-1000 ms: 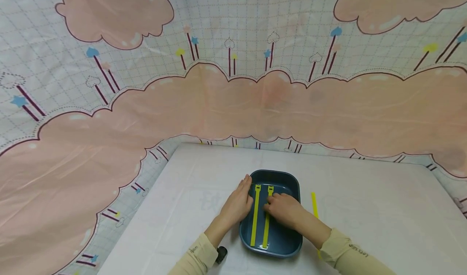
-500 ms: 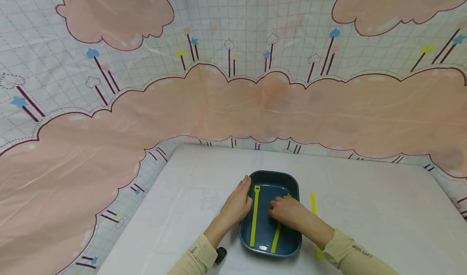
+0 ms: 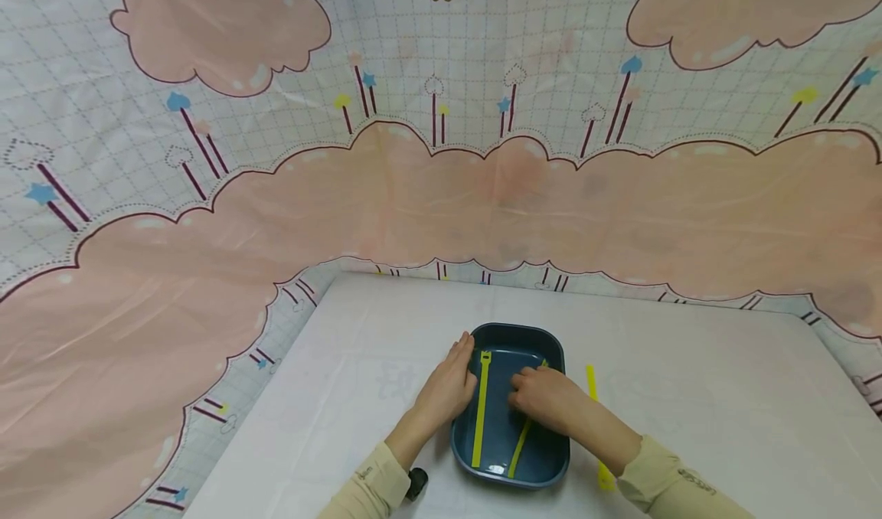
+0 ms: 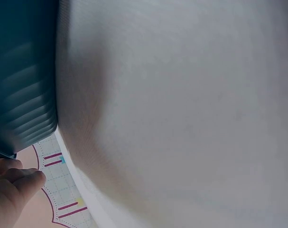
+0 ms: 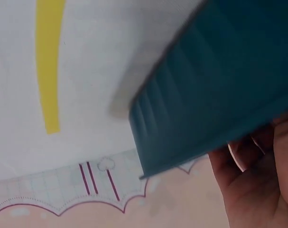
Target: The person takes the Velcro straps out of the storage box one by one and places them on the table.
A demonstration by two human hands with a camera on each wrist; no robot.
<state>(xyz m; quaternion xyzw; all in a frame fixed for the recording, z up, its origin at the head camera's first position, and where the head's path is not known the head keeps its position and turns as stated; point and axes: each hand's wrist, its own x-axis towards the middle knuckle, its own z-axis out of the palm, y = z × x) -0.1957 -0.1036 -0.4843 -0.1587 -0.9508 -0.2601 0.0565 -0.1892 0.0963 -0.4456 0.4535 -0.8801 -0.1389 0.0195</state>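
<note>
A dark blue oblong tray stands on the white table. My left hand lies along its left rim, fingers straight and together; the left wrist view shows the fingertips at the tray's edge. Inside, a yellow cable tie with a slotted head lies lengthwise near the left wall. My right hand reaches in over the right wall, its curled fingers pinching a second yellow cable tie that slants across the right half. The fingertips and the middle of that tie are hidden. In the right wrist view, the tray wall covers the fingertips.
Another yellow strap lies on the table right of the tray, partly under the right forearm. A small black round object sits by the left sleeve. A patterned cloth hangs behind the table.
My right hand has shifted the second cable tie rightward from the tray's middle, and it now slants. In the last half second its lower end swung slightly left. My left hand stayed in place.
</note>
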